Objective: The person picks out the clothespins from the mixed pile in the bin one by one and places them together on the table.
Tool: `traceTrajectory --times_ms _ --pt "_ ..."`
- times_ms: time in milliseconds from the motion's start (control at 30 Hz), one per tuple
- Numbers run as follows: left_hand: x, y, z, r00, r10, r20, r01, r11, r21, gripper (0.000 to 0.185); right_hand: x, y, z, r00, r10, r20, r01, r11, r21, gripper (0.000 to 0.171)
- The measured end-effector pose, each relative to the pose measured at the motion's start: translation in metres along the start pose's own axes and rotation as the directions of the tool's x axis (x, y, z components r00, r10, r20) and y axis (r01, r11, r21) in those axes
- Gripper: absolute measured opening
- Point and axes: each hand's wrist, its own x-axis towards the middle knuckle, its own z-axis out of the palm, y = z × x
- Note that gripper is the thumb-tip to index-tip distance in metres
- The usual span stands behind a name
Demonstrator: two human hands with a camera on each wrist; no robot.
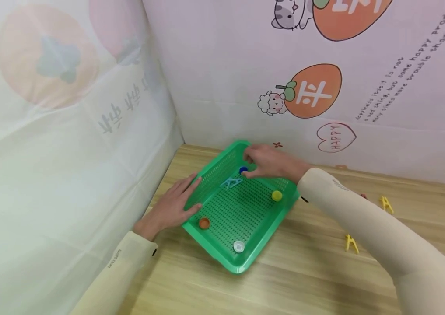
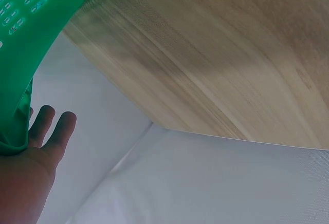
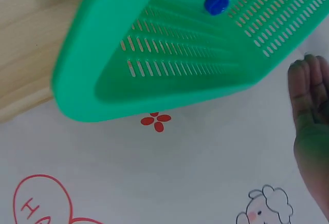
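Observation:
A green plastic basket with perforated walls stands on the wooden table. My left hand rests at its left rim, fingers straight and spread, the thumb reaching over the inside. My right hand hovers over the far corner with loosely bent fingers and nothing visible between them. A blue bottle cap lies in that corner, close to the right thumb in the head view. Light blue clips lie beside it. Also in the basket are a yellow cap, an orange-brown cap and a whitish cap.
On the table at the right lie a yellow clothespin and another yellow clothespin, beside the right sleeve. A small red piece shows behind that sleeve. Printed cloth walls border the table's back and left.

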Motion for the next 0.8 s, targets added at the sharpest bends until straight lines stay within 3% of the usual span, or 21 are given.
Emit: traceTrajectory --times_ms 233,400,800 --pt "-0.001 -0.002 0.002 1.000 0.004 -0.004 -0.004 1.000 0.015 0.082 0.027 0.002 0.013 0.990 -0.119 0.076 0.117 0.993 0.031 0.038" --pt "-0.001 -0.002 0.004 1.000 0.005 -0.005 -0.005 1.000 0.009 0.082 0.043 0.005 0.027 0.979 -0.151 0.140 0.148 0.989 0.030 0.038" --pt "-0.001 -0.003 0.003 1.000 0.005 -0.025 -0.005 1.000 0.009 0.081 0.060 0.011 0.052 0.949 -0.065 0.308 0.096 0.991 -0.087 0.048"
